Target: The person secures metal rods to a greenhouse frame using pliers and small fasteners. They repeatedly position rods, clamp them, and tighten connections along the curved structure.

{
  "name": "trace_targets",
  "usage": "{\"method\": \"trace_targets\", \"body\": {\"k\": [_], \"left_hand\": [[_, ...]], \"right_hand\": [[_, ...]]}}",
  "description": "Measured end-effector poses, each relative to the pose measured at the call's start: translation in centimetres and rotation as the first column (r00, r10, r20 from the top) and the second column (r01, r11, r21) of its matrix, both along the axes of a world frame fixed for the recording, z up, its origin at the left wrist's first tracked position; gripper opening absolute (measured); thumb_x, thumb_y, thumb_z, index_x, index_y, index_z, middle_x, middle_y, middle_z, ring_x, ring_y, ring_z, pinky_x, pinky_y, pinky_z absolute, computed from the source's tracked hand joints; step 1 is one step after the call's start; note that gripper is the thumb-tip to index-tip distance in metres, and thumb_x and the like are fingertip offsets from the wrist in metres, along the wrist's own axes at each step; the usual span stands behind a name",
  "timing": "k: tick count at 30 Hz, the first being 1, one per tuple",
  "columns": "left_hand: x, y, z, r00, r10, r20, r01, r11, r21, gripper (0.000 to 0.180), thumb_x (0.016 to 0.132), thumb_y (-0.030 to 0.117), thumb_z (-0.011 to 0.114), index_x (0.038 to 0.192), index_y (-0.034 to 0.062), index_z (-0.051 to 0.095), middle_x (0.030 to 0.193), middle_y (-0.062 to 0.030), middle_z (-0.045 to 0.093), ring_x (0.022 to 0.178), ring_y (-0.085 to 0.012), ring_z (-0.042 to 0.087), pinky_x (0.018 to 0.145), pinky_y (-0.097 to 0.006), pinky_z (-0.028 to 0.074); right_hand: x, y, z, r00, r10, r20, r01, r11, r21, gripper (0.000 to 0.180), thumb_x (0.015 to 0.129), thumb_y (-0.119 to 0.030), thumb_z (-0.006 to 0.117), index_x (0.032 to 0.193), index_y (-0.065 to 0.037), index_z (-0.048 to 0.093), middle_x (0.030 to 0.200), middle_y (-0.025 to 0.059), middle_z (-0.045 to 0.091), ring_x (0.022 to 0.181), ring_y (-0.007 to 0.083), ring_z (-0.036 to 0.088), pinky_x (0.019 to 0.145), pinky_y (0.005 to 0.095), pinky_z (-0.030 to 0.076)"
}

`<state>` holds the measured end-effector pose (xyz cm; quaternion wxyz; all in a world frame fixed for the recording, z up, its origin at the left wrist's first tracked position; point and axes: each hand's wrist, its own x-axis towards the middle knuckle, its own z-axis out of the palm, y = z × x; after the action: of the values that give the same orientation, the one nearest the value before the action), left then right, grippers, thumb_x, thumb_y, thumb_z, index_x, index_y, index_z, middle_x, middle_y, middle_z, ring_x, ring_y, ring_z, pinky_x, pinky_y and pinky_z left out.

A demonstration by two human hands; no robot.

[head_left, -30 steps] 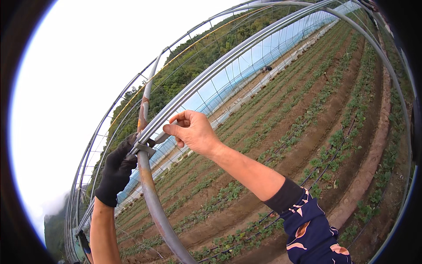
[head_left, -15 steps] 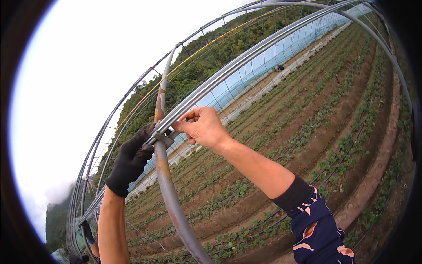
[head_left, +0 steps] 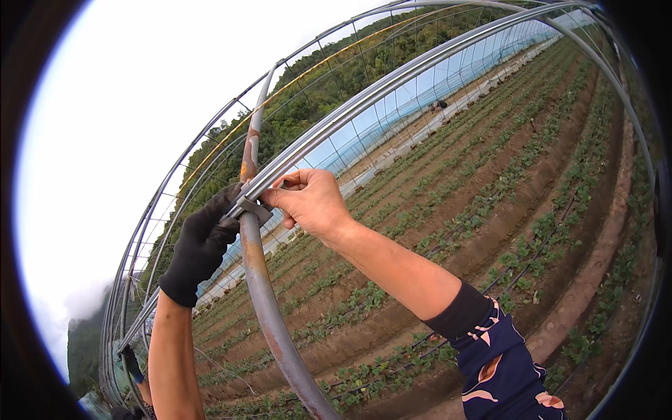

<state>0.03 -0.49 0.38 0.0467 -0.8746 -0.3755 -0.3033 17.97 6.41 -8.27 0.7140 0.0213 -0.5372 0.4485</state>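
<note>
My left hand (head_left: 199, 245), in a black glove, is closed around the lower end of a long silvery metal rail (head_left: 364, 103). Right beside its fingers, a small grey metal bracket (head_left: 253, 208) sits where the rail crosses a rusty curved pipe (head_left: 269, 308). On the other side of that crossing, my bare right hand (head_left: 308, 203) pinches with thumb and forefinger against the rail's edge, just above the bracket. Whatever lies between those fingertips is too small to make out.
Greenhouse hoops and thin wires (head_left: 353, 42) arch overhead and leftward. Below stretch soil beds with rows of green plants (head_left: 364, 301). Blue plastic sheeting (head_left: 420, 91) lines the far side. Another person's gloved hand (head_left: 131, 364) touches the frame at lower left.
The view has shifted slightly, and both hands appear a little further left. My right hand keeps its pinch by the bracket, and my left hand still grips the rail.
</note>
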Motion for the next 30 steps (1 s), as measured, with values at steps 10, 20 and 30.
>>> {"method": "trace_targets", "body": {"k": [10, 20, 30], "left_hand": [[0.2, -0.3, 0.1, 0.999, 0.020, -0.038, -0.018, 0.998, 0.067, 0.041, 0.092, 0.006, 0.051, 0.133, 0.0030, 0.052, 0.087, 0.0053, 0.054, 0.070, -0.0034, 0.042, 0.063, -0.020, 0.039], [0.7, -0.8, 0.3, 0.999, 0.030, -0.010, -0.030, 1.000, 0.004, 0.036, 0.094, 0.009, 0.055, 0.129, 0.0037, 0.054, 0.083, 0.0059, 0.052, 0.069, -0.0043, 0.041, 0.062, -0.021, 0.039], [1.1, -1.3, 0.1, 0.996, 0.086, 0.001, -0.086, 0.996, 0.031, 0.035, 0.093, 0.007, 0.057, 0.127, 0.0019, 0.056, 0.096, 0.0018, 0.060, 0.079, -0.0060, 0.049, 0.073, -0.024, 0.045]], "right_hand": [[-1.8, -0.9, -0.2, 0.986, 0.055, -0.157, -0.068, 0.995, -0.079, 0.014, 0.084, -0.005, 0.070, 0.090, 0.003, 0.060, 0.075, 0.0045, 0.060, 0.049, 0.0072, 0.052, 0.039, 0.0207, 0.041], [-1.2, 0.0, -1.1, 0.991, 0.125, -0.047, -0.124, 0.992, 0.015, 0.035, 0.086, -0.022, 0.071, 0.102, 0.003, 0.054, 0.074, 0.0057, 0.060, 0.046, 0.0071, 0.050, 0.036, 0.0222, 0.039], [0.7, 0.3, -1.5, 0.999, 0.017, 0.034, -0.016, 0.999, -0.032, 0.070, 0.091, -0.063, 0.046, 0.125, -0.002, 0.046, 0.101, 0.0090, 0.055, 0.095, 0.0136, 0.055, 0.064, 0.0260, 0.053]]}}
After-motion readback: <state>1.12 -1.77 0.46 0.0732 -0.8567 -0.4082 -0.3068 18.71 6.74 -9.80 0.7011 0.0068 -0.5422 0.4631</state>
